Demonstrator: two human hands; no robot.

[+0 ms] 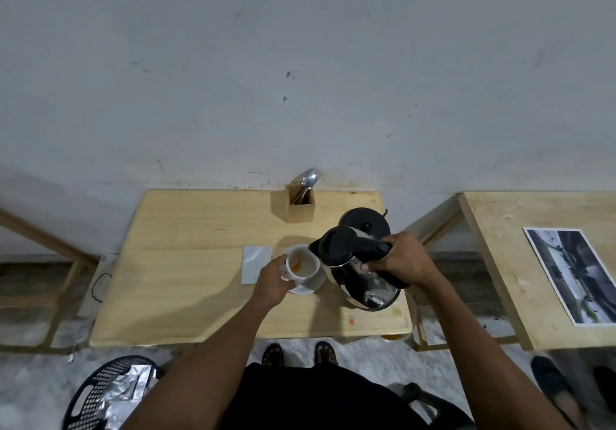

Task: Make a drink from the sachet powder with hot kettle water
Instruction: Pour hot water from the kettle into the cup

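A white cup [308, 268] with orange powder on its inner wall stands on a white saucer [315, 287] on the small wooden table [186, 263]. My left hand [272, 280] grips the cup at its left side. My right hand [401, 259] is closed on the black handle of a steel kettle [358, 263], which is lifted and tilted with its spout just over the cup's right rim. The kettle's black base [365, 221] sits behind it. A silver sachet [255, 263] lies flat just left of the cup.
A wooden holder with spoons [301, 204] stands at the table's back edge by the wall. A second wooden table [520, 263] with a printed photo [576, 274] is at the right. A black mesh bin [106, 393] with foil wrappers sits on the floor lower left.
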